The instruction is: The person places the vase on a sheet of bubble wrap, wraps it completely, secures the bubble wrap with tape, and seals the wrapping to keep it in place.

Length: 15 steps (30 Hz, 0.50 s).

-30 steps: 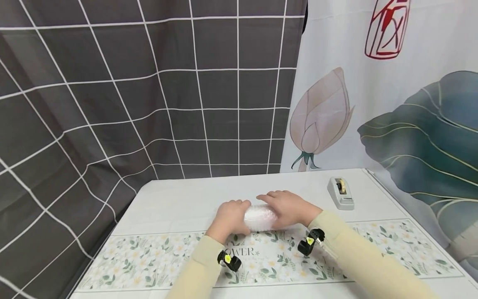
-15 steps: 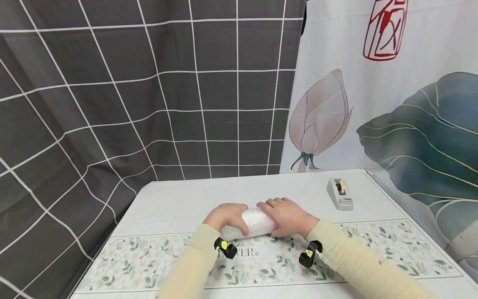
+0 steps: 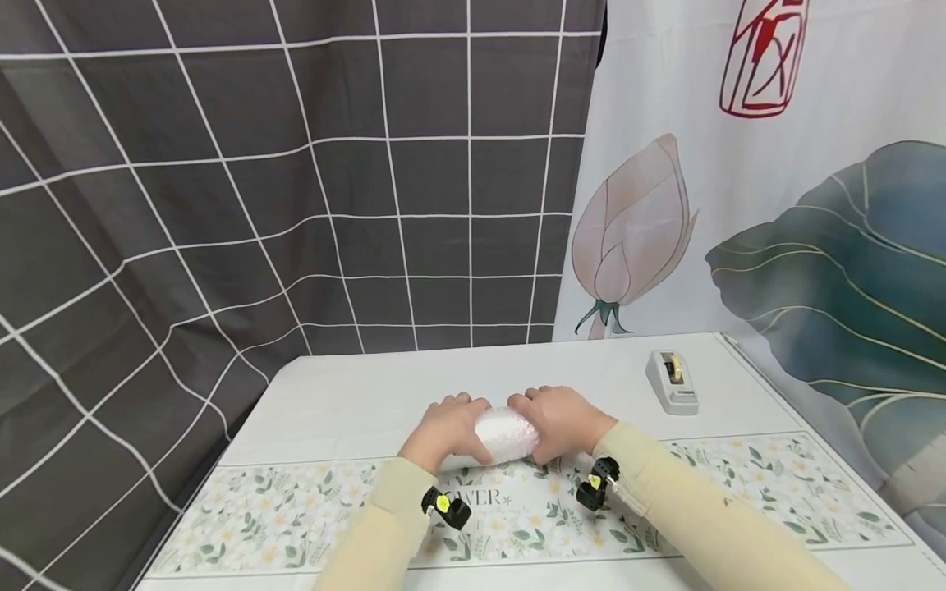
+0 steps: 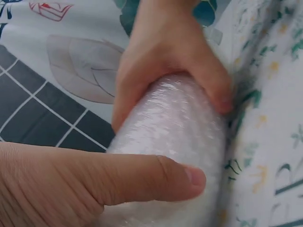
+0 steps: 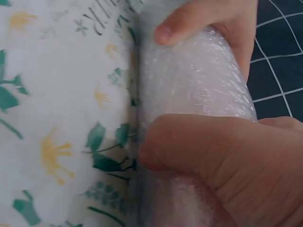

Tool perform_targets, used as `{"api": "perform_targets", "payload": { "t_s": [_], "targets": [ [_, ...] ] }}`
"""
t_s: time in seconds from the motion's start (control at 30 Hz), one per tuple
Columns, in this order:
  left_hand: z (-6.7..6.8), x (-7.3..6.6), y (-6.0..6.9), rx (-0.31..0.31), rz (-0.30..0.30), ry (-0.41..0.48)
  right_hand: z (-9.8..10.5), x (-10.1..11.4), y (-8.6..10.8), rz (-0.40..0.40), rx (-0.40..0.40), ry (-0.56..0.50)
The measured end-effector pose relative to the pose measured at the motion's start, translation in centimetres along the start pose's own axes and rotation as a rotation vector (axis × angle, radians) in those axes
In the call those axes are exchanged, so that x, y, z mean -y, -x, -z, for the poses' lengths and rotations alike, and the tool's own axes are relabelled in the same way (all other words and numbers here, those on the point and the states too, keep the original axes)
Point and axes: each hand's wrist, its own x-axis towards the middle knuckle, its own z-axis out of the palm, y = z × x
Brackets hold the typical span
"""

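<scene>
A roll of clear bubble wrap (image 3: 505,435) lies on the table near its middle, and both hands grip it. On its left part, my left hand (image 3: 447,433) has the thumb along the near side and the fingers over the top and far side. My right hand (image 3: 565,422) grips the right part in the same way. The wrist views show the shiny bubble wrap (image 4: 170,120) filling the space between the two thumbs. A faint pink tint shows through the bubble wrap (image 5: 194,90); what is inside it, if anything, is hidden.
A grey-white tape dispenser (image 3: 672,382) with a yellowish tape roll stands at the back right of the table. The white tablecloth (image 3: 369,394) has a floral band across it. A dark grid curtain (image 3: 436,180) and a white printed curtain (image 3: 665,82) hang behind.
My left hand has shifted left along the bubble wrap, which turned slightly and shows more between the hands. My right hand has drawn a little left, its grip still on the wrap.
</scene>
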Motion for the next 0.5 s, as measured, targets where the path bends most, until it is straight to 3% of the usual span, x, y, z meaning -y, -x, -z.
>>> {"api": "perform_targets", "payload": {
  "t_s": [0.3,0.5],
  "targets": [
    [-0.9,-0.2,0.5,-0.135,-0.020,-0.127,0.7,-0.6,-1.2,-0.030,0.140,-0.120],
    [-2.0,-0.2,0.4,-0.223,-0.020,-0.213,1.3,-0.9,-2.0,-0.155,0.336,-0.299]
  ]
}}
